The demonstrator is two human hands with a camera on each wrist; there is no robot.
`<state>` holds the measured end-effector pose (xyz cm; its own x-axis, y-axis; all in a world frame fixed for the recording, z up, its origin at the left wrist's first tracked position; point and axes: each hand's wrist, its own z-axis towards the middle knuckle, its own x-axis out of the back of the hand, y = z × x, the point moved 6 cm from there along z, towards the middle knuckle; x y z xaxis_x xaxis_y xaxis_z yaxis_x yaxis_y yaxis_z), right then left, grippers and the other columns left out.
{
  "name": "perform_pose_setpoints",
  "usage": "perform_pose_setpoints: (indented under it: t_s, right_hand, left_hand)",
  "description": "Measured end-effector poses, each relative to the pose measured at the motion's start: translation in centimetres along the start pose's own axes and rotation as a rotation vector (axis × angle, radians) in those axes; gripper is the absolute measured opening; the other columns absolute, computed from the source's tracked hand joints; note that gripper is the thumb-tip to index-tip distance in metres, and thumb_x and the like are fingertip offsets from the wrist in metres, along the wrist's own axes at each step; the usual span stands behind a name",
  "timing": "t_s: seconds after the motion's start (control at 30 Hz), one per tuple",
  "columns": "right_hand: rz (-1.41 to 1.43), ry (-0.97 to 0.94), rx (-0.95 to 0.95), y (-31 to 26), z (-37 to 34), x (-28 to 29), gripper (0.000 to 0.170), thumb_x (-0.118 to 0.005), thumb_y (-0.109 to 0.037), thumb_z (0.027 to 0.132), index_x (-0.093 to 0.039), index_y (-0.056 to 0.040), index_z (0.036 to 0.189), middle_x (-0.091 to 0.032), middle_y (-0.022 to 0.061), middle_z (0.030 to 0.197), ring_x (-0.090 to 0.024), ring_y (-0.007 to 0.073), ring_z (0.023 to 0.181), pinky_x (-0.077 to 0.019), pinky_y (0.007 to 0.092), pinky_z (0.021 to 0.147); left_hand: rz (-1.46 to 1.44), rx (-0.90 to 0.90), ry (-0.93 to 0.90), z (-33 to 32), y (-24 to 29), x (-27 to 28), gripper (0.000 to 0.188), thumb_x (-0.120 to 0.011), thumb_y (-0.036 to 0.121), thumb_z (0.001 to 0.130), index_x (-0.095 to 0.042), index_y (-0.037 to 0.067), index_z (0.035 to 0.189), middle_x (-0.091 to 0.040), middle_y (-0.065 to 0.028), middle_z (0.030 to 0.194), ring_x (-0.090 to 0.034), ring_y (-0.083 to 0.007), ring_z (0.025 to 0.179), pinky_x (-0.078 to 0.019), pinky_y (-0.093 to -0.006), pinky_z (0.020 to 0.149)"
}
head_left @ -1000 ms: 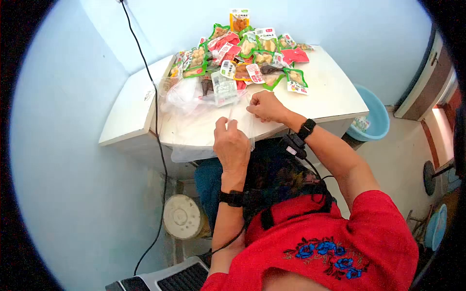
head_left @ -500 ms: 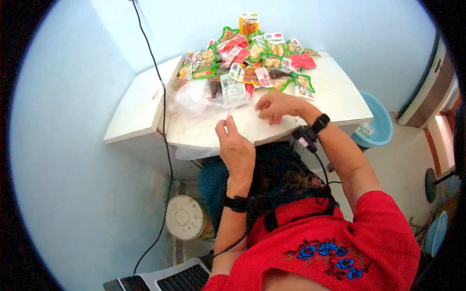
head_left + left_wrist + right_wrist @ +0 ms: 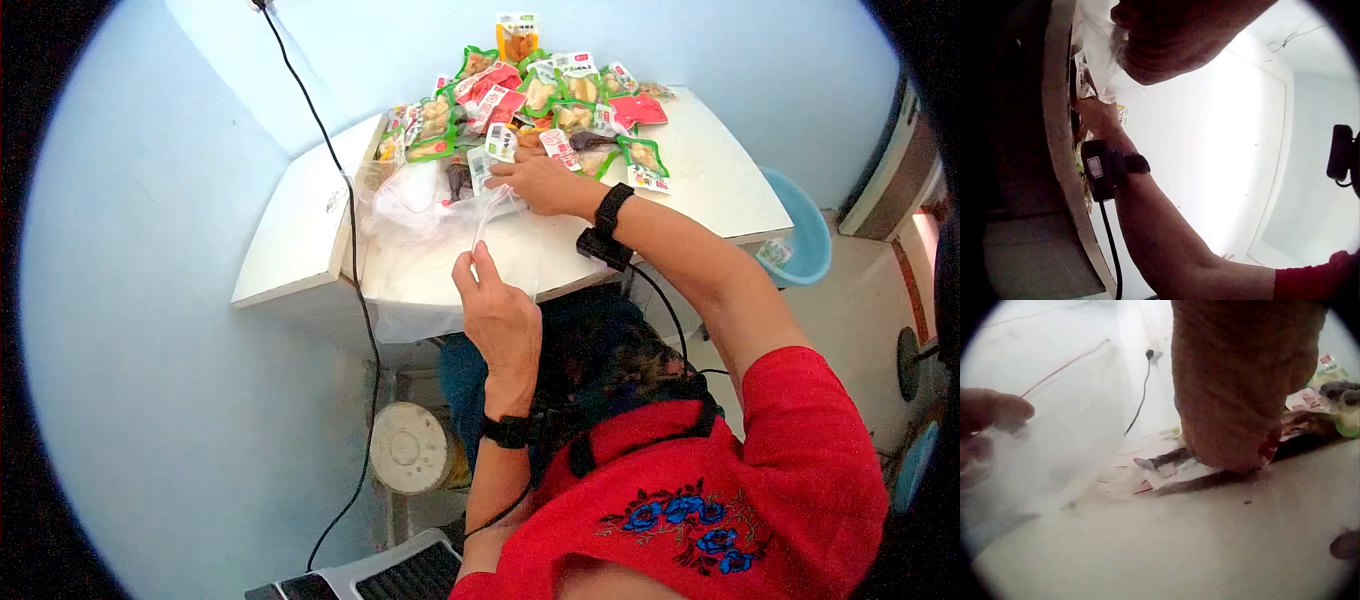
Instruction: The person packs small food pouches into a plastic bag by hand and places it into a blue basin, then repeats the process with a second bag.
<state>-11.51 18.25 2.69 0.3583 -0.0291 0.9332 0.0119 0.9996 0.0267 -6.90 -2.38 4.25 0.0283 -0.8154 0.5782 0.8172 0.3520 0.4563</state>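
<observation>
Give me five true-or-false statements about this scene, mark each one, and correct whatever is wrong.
1. The left hand pinches the translucent plastic bag. True.
2. In the head view, the blue basin is to the right of the white table. True.
3. The right hand is inside the blue basin. False: it is at the front of the heap of packets.
4. The red top bears blue flowers. True.
5. The heap of packets lies on the floor. False: it is on the white table.

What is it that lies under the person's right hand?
The right hand overlaps the near side of the packet pile; a pale packet shows partly beside it. What the hand covers cannot be seen.
</observation>
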Motion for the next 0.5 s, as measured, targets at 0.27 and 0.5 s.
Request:
perform_pose_setpoints:
  t_s: [0.27,0.5]
  right_hand:
    - [0.226,0.464,0.048,2.7,-2.8,2.4,0.033,-0.063,-0.005,0.085,-0.063,-0.0104,0.117,-0.065,0.0110,0.105,-0.060,0.0297,0.095,-0.0506,0.0381,0.081]
    - [0.622,0.625,-0.297,4.3,-6.4,10.8,0.030,-0.044,-0.031,0.101,-0.055,-0.0030,0.105,-0.064,0.0212,0.086,-0.063,0.0410,0.083,-0.0495,0.0454,0.073]
  left_hand:
    - [0.023,0.019,0.042,0.1,-0.2,1.4,0.055,-0.052,-0.009,0.076,-0.047,-0.004,0.131,-0.046,-0.0244,0.127,-0.055,-0.0442,0.108,-0.0498,-0.0463,0.085]
    - [0.061,-0.025,0.057,0.4,0.9,1.5,0.053,-0.050,-0.009,0.077,-0.046,-0.005,0.130,-0.046,-0.0249,0.126,-0.056,-0.0450,0.105,-0.0499,-0.0469,0.083]
